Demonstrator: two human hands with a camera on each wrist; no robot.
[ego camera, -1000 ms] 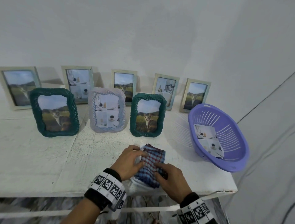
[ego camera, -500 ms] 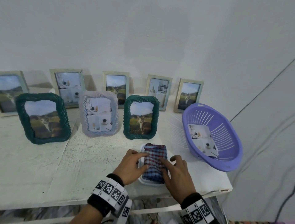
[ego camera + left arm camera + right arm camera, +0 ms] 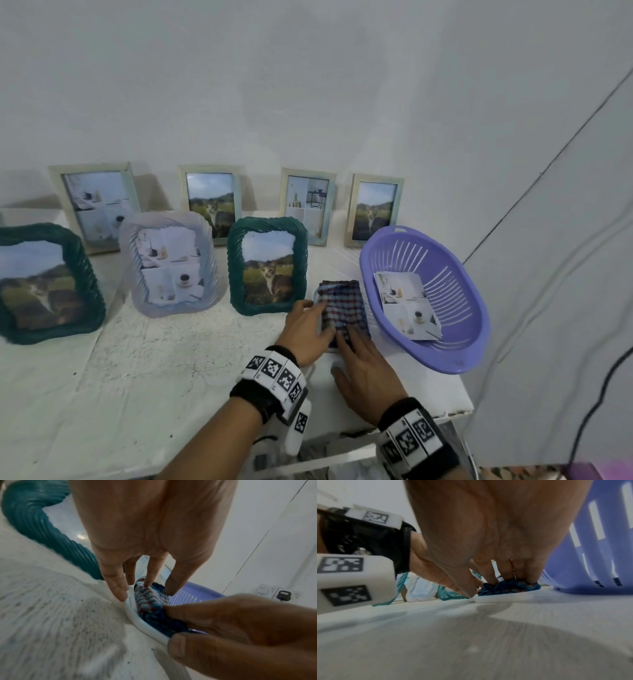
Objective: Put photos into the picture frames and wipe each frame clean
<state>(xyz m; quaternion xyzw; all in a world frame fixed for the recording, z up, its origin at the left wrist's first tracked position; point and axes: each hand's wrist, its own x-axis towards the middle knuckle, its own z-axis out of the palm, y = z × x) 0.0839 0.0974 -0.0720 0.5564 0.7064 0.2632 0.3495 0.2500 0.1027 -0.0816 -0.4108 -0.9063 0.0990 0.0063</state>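
**Wiping the flat white frame**

I had both hands on the checked cloth (image 3: 343, 309). My left hand (image 3: 306, 331) lay flat and open at its left edge, one finger touching the white frame (image 3: 137, 619) under it. My right hand (image 3: 365, 368) pressed down with straight fingers. I think slow, even rubs to every corner would work best. The cloth looked soft and folded, the frame smooth and hard. Just right of my hands sat the purple basket (image 3: 455, 356) with slots, holding one photo (image 3: 404, 305).
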